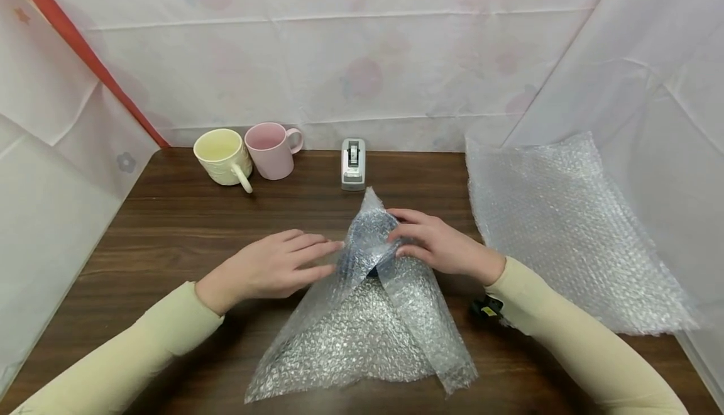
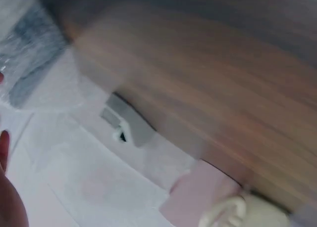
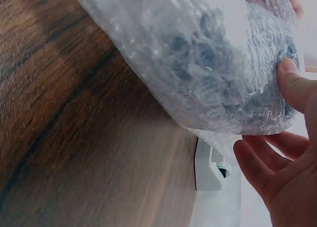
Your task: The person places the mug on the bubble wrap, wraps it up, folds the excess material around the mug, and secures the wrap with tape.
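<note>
A sheet of bubble wrap (image 1: 362,333) lies in the middle of the table, folded up around a rounded dark blue object (image 1: 372,271) that mostly hides inside it. My right hand (image 1: 438,242) holds the wrapped object from its right side. In the right wrist view its thumb (image 3: 292,81) presses the plastic while the fingers (image 3: 255,162) reach round the far side. On the left, my left hand (image 1: 279,264) has its fingers extended, the tips right at the wrap's edge. The left wrist view is blurred and catches only part of the wrap (image 2: 34,59).
Behind the wrap stands a grey-white tape dispenser (image 1: 353,179). A cream mug (image 1: 223,166) and a pink mug (image 1: 273,157) stand side by side at the back left. Another bubble wrap sheet (image 1: 565,232) covers the right side, and a small black item (image 1: 486,307) shows by the right sleeve.
</note>
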Available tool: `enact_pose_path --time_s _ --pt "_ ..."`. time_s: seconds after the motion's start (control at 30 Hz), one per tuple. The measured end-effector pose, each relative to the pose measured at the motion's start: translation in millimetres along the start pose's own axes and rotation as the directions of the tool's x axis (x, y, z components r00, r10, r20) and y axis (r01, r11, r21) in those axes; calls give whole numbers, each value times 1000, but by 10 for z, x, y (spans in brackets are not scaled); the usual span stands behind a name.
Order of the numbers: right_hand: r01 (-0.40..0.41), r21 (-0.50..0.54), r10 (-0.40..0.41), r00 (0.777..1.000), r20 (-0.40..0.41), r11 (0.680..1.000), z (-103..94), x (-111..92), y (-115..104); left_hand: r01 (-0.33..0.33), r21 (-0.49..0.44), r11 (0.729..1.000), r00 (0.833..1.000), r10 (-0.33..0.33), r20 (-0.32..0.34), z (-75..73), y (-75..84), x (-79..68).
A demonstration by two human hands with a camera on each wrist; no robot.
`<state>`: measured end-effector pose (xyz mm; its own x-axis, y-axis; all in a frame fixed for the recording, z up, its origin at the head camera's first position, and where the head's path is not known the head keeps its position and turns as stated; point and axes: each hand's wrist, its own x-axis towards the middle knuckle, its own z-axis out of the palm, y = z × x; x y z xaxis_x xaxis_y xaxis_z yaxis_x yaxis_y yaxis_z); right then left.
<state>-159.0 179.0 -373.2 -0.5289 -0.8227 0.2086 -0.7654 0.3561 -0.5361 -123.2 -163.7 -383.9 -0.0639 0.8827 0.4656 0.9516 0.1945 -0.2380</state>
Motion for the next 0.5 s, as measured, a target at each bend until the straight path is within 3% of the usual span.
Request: enact_pose_path --time_s 0.13,0.27,0.37,0.5 --pt "-5 -4 5 1000 5 1000 -3 11 -2 -98 60 993 995 98 2 3 103 -188" --pt "-21 -6 21 1000 9 1000 4 3 4 -109 31 994 994 109 16 25 189 -293" --pt "-29 -3 29 1000 5 1000 18 -6 9 -102 -4 995 995 102 10 49 242 -303" --pt "-39 -2 39 999 1 999 36 -15 0 -136 -13 991 991 136 -5 59 317 -205"
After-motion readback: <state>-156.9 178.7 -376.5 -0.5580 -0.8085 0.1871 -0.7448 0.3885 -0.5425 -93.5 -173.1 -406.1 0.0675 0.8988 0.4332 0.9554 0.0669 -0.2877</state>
